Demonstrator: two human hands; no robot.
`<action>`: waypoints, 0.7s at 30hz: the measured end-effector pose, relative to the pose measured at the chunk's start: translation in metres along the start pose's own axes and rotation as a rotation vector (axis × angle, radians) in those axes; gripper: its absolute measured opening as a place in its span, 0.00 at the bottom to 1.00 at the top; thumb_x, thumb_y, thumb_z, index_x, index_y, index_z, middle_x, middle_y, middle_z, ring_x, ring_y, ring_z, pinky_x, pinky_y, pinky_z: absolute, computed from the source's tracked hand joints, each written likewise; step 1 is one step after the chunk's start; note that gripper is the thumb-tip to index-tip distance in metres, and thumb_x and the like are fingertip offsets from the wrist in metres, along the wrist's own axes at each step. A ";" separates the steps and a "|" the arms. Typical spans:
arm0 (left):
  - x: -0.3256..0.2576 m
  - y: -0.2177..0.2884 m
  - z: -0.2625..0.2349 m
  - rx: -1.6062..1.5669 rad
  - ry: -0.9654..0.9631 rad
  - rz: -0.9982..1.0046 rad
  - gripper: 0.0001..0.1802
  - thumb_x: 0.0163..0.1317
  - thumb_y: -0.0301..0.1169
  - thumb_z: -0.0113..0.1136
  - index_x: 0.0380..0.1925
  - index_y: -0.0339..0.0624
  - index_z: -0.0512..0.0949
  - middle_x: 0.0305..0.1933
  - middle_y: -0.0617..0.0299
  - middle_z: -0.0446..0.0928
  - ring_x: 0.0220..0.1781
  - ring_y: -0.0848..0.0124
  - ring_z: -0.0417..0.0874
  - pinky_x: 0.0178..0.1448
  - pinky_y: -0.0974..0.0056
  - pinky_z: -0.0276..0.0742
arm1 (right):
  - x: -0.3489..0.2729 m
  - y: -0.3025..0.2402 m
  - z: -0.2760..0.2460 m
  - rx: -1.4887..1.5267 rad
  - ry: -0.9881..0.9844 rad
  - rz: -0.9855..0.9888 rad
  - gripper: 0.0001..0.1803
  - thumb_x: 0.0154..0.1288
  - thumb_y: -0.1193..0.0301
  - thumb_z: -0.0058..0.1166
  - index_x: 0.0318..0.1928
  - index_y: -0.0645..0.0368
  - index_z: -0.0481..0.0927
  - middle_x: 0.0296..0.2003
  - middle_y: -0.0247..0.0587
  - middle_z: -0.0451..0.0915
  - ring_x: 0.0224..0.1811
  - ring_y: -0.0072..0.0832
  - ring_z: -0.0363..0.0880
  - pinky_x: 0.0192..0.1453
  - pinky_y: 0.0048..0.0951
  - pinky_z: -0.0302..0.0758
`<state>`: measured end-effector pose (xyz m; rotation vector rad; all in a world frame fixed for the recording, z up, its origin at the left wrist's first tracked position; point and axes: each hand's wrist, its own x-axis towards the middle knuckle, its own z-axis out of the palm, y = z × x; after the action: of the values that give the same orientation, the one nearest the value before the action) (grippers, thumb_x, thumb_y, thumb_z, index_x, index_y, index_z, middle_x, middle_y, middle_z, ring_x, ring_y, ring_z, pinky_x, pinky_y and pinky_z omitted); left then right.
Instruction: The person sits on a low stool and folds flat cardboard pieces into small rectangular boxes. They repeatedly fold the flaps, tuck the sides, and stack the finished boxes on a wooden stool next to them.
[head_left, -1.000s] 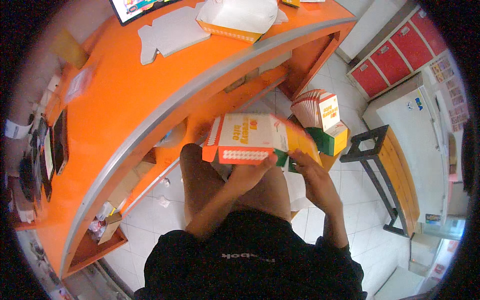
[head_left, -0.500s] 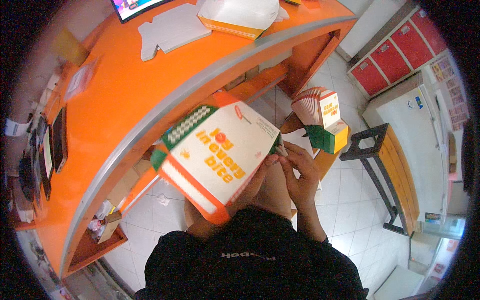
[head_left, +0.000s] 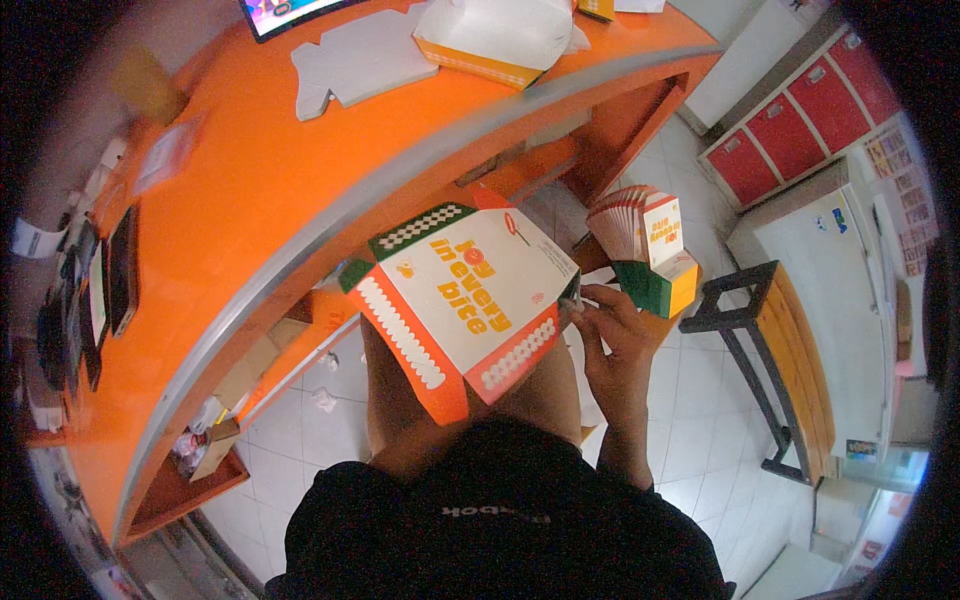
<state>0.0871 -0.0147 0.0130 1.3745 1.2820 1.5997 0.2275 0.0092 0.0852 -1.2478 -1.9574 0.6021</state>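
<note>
I hold a flat white carton blank [head_left: 470,300] with orange and green flaps, printed side up, over my lap. My right hand [head_left: 612,335] pinches its right edge with fingers closed on the card. My left hand is hidden under the blank; only the forearm [head_left: 395,415] shows, running up beneath it. To the right of the blank, a fanned stack of similar flat cartons [head_left: 635,222] stands in a green and orange box [head_left: 660,288].
The curved orange counter [head_left: 250,200] lies ahead, carrying a folded white and orange box [head_left: 500,35], a grey flat blank [head_left: 350,55] and dark devices [head_left: 110,285] at the left. A black-framed wooden bench [head_left: 790,350] and red cabinets [head_left: 800,130] stand to the right.
The carton blank went from a low, edge-on position near the stack to lying open and flat, printed side up, over my lap. My right hand slid to its right edge.
</note>
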 end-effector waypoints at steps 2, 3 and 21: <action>-0.001 0.001 0.000 -0.006 -0.006 -0.006 0.17 0.62 0.35 0.55 0.45 0.34 0.73 0.47 0.52 0.73 0.48 0.65 0.75 0.53 0.65 0.71 | 0.000 -0.001 0.008 -0.031 0.030 0.006 0.10 0.51 0.81 0.56 0.37 0.60 0.81 0.46 0.42 0.77 0.47 0.38 0.78 0.48 0.32 0.76; -0.002 0.001 0.000 -0.002 -0.008 -0.007 0.16 0.62 0.34 0.55 0.46 0.34 0.73 0.47 0.52 0.73 0.48 0.65 0.75 0.53 0.64 0.70 | 0.001 -0.001 0.011 -0.057 0.043 -0.010 0.10 0.51 0.81 0.56 0.37 0.60 0.81 0.46 0.42 0.77 0.46 0.37 0.79 0.47 0.32 0.76; 0.008 0.012 -0.016 0.231 0.330 0.002 0.15 0.61 0.31 0.53 0.46 0.36 0.73 0.49 0.48 0.71 0.50 0.59 0.73 0.56 0.62 0.68 | 0.001 0.082 0.021 0.488 0.217 0.115 0.13 0.56 0.67 0.56 0.41 0.59 0.76 0.41 0.42 0.79 0.45 0.31 0.77 0.51 0.32 0.73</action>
<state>0.0709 -0.0157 0.0277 1.2784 1.7044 1.7764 0.2577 0.0445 0.0145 -1.0660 -1.4524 0.8986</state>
